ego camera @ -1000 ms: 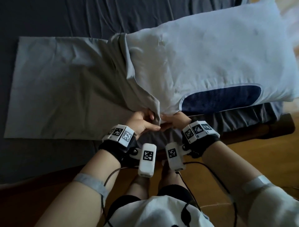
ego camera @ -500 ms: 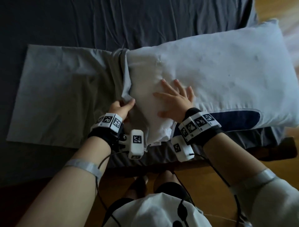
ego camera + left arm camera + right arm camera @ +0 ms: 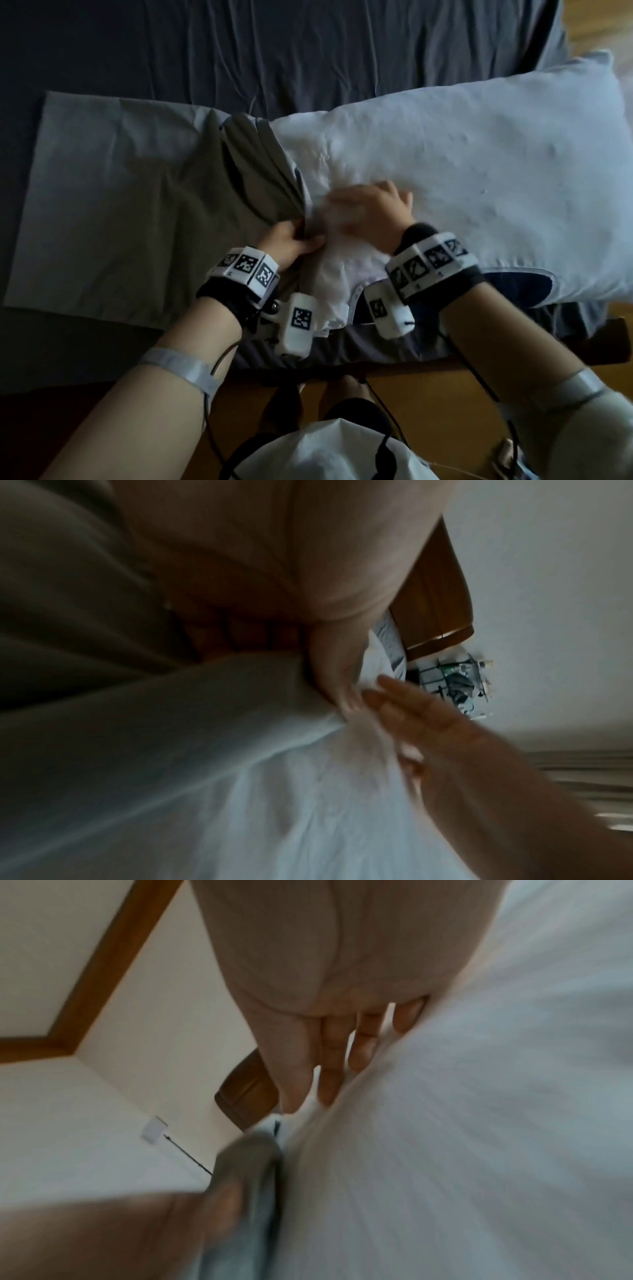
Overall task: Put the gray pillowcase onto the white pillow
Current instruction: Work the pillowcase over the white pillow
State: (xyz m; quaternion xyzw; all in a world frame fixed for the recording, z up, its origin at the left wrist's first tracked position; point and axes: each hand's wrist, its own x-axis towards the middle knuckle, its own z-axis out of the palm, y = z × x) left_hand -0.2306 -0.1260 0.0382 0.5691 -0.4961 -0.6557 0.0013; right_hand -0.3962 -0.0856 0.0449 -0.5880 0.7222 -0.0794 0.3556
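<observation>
Gray cotton is lying flat across the dark bed sheet (image 3: pixel 308 51) in the head view: the gray pillowcase (image 3: pixel 113 192) is stretching away to the left, and its open mouth is bunching up against the left end of the white pillow (image 3: pixel 479 171), which is reaching off to the right. Only that view is showing the whole layout, along with a dark blue patch (image 3: pixel 513 291) on the pillow's near edge.

From the left wrist camera, the grip is showing up close: the left hand (image 3: pixel 274 569) is curling its fingers into the gathered gray hem, and the thumb is pressing the fabric against them, right where gray cloth is meeting white. In the head view that left hand (image 3: pixel 291 241) is sitting at the near side of the opening, just beside the right hand (image 3: pixel 373 209).

Through the right wrist camera, the fingers (image 3: pixel 329 1056) of the right hand are lying straight and slightly spread, flat against the pillow's white surface, holding nothing. Blur is softening both wrist pictures. A wooden bed frame (image 3: pixel 243 1096) is showing beyond those fingertips.
</observation>
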